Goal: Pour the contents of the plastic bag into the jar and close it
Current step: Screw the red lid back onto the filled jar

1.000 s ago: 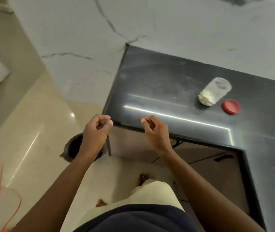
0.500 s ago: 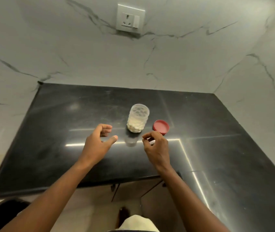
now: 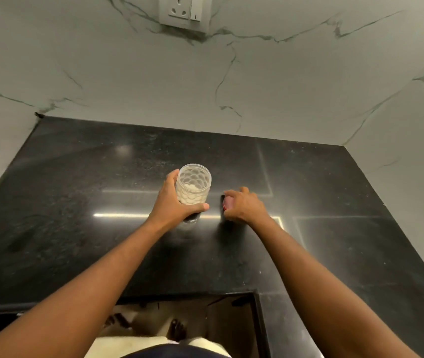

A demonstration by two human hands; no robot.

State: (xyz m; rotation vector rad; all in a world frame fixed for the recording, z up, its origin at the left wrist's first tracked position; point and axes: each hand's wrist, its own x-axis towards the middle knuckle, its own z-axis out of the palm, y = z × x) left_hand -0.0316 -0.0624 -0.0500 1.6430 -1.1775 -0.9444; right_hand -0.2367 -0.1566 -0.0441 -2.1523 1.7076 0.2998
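Left hand [image 3: 173, 202] grips the open jar [image 3: 192, 186], right hand [image 3: 242, 204] covers the red lid [image 3: 227, 202]; misaligned capping risks cross-threading.

red lid [image 3: 227, 202] mostly hidden under right hand [image 3: 244, 205], only its left edge showing; jar [image 3: 193, 186] base covered by left hand [image 3: 172, 202]; wall socket [image 3: 183, 10] cut off by top edge; both forearms cropped at bottom edge
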